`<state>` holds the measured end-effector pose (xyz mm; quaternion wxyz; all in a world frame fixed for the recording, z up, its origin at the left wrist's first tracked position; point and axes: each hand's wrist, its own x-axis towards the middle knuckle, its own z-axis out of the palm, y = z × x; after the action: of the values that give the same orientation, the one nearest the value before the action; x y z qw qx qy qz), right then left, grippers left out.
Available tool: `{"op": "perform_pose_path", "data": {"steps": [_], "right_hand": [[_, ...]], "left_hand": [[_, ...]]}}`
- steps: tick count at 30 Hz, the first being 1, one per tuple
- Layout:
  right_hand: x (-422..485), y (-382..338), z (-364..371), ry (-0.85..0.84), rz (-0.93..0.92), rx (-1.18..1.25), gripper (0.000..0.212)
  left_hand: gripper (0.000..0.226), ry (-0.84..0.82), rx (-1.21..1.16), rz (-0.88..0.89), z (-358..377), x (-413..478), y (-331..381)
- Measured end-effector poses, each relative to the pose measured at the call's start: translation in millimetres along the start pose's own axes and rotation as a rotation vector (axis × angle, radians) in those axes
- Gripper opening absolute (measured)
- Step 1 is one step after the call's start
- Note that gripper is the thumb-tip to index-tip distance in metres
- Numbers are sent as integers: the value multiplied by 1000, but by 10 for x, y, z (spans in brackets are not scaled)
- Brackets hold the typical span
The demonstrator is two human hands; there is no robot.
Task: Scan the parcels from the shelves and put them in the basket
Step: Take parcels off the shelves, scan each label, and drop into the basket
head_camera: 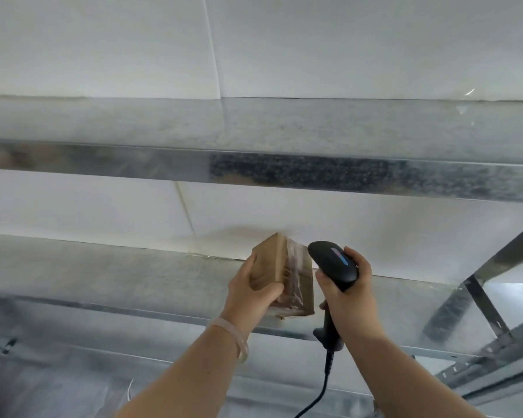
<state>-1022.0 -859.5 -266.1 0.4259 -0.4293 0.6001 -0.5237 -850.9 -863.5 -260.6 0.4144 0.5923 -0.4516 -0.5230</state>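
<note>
A small brown cardboard parcel (272,260) with clear tape across one face is held over the lower metal shelf (103,267). My left hand (251,294) grips it from the left side, thumb on the near face. My right hand (347,291) grips a black handheld barcode scanner (334,262) just right of the parcel, its head close to the taped face. A blue light shows on top of the scanner, and its black cable (323,384) hangs down. No basket is in view.
An upper metal shelf (254,122) with a shiny front rail (133,164) runs across the view. White wall panels (375,40) stand behind both shelves. A diagonal metal brace (480,282) and slotted frame rails (495,366) sit at the lower right.
</note>
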Motion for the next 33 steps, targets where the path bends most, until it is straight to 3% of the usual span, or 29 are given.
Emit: {"op": "perform_pose_path", "data": {"steps": [3,6,12,15,20,26,33], "right_hand": [[-63,-118,138,-55,12,9,51],[-216,-255,361,-132,-19,22,52],[-661,-382,834,-276,-139,33,51],[-847,-422,1013,-317,-194,55,53],[-1121,-490,1214,-414,-267,65,55],[-1209,-599,1310,-315,-261,49,53],[-1292,-646,1369,-354,-287,-11,52]], "left_hand": [[57,19,-91,63,-255,-146,39],[53,1,-4,108,-499,-294,85],[11,212,306,114,-975,-481,-18],[15,238,130,187,-1150,-611,-70],[56,200,-58,180,-1337,-775,-137],[42,161,-289,96,-1638,-961,-134],[40,105,-303,74,-1819,-1070,-180]]}}
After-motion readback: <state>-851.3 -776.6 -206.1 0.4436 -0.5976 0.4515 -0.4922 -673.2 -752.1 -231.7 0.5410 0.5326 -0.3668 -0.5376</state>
